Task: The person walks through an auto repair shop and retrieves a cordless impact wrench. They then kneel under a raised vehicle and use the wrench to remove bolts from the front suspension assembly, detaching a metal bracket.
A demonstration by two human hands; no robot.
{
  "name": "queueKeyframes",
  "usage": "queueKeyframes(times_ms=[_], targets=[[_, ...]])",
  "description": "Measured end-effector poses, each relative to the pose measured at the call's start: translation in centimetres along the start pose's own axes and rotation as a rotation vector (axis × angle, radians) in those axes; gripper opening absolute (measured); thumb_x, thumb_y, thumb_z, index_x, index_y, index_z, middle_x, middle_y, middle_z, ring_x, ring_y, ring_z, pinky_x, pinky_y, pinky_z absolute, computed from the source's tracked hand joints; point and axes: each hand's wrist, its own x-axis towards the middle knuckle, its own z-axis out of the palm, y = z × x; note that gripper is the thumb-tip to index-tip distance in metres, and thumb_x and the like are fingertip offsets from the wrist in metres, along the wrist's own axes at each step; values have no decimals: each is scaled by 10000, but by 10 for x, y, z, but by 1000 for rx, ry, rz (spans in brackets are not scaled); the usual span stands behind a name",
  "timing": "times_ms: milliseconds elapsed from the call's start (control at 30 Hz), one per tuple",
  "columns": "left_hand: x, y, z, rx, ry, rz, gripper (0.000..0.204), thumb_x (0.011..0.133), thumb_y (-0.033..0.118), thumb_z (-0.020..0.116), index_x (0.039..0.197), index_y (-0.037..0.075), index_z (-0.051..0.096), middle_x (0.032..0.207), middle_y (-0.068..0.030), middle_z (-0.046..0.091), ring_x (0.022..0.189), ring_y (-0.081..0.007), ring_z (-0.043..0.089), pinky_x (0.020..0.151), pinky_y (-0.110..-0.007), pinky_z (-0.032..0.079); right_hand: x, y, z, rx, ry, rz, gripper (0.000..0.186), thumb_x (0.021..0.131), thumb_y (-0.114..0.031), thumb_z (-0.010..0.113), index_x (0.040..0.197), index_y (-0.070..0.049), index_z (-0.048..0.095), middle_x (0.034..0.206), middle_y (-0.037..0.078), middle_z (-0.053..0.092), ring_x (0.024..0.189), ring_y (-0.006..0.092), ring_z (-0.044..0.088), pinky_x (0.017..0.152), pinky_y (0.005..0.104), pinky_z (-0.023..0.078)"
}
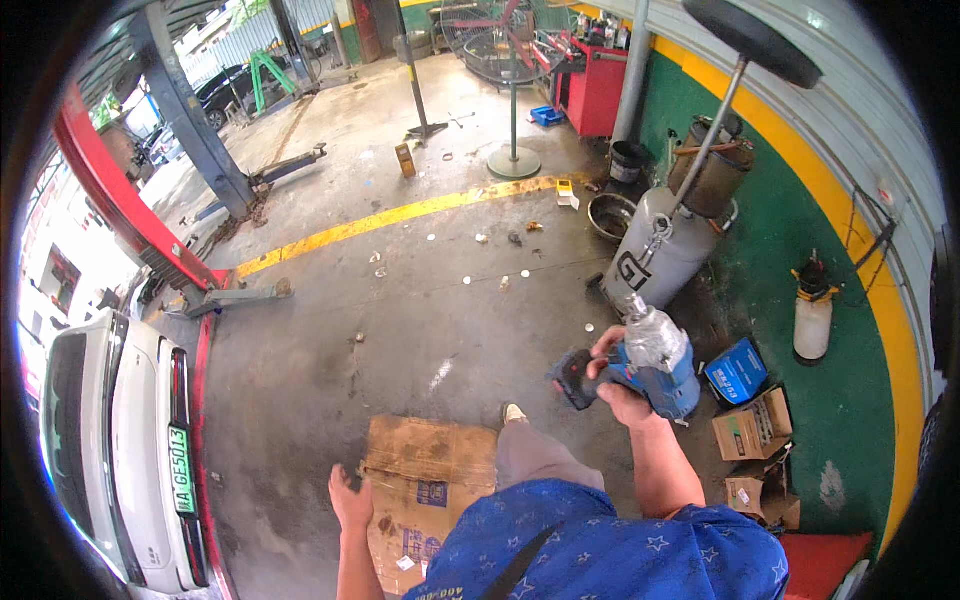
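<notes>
Head view, and straight to the right hand (618, 398): clamped round the handle of a blue impact wrench (667, 368), silvery wrapped nose up, dark battery (574, 380) out to the left. Holding that tool out on the right, in front of a grey tank (640, 245) from this angle. Over to the left hand (350, 497): well apart from the right, loosely open, near the left edge of a flattened cardboard sheet (430, 450). Spotting 1 pale shoe (514, 412) just past the cardboard's upper right corner. Farther right, a blue box (737, 370) and, just below, an open carton (750, 430) beside the green wall (850, 430). Away left, 1 white car (140, 430), alongside a red stripe (203, 400); up ahead, a yellow line (380, 220) and, beyond, a standing fan (500, 25).
</notes>
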Motion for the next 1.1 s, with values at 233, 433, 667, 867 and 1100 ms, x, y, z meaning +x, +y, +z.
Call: queueKeyframes(times_ms=[233, 433, 667, 867, 1100], targets=[[169, 202, 91, -165, -257, 198, 652, 810, 134, 754, 1383, 19, 464, 1302, -198, 545, 1075, -310, 636, 941, -401, 512, 177, 62, -51, -88, 561, -31, 521, 784, 54, 686, 1277, -55, 556, 1193, 138, 606, 840, 194, 604, 662, 369, 521], [276, 210, 134, -15, -473, 65, 642, 788, 191, 771, 1353, 36, 510, 1305, -184, 566, 1108, -295, 637, 958, -406, 502, 298, 111, -79, 9, 501, 101, 654, 781, 82, 670, 1390, -75, 493, 1301, 152, 579, 878, 205, 626, 690, 369, 530], [440, 72, 210, 313, -524, -320, 606, 774, 256, 768, 1300, 16, 587, 1277, -213, 635, 1111, -360, 646, 972, -413, 505, 477, 227, -65, -72, 376, 107, 696, 749, 30, 733, 1393, -55, 482, 1397, 205, 538, 888, 209, 643, 697, 363, 539], [639, 69, 283, 80, -610, -775, 515, 754, 320, 743, 1135, -23, 697, 1118, -218, 710, 1088, -350, 670, 924, -406, 529, 681, 300, -7, 122, 320, 155, 686, 760, -6, 734, 1387, -51, 460, 1257, 172, 589, 861, 219, 639, 685, 367, 532], [946, 272, 355, 196, -589, -135, 557, 829, 368, 710, 1215, -28, 646, 1203, -238, 671, 1147, -361, 639, 991, -414, 492, 894, 383, 28, 327, 341, 196, 704, 799, -74, 712, 1433, -69, 408, 1099, 77, 598, 825, 185, 588, 669, 340, 516]])
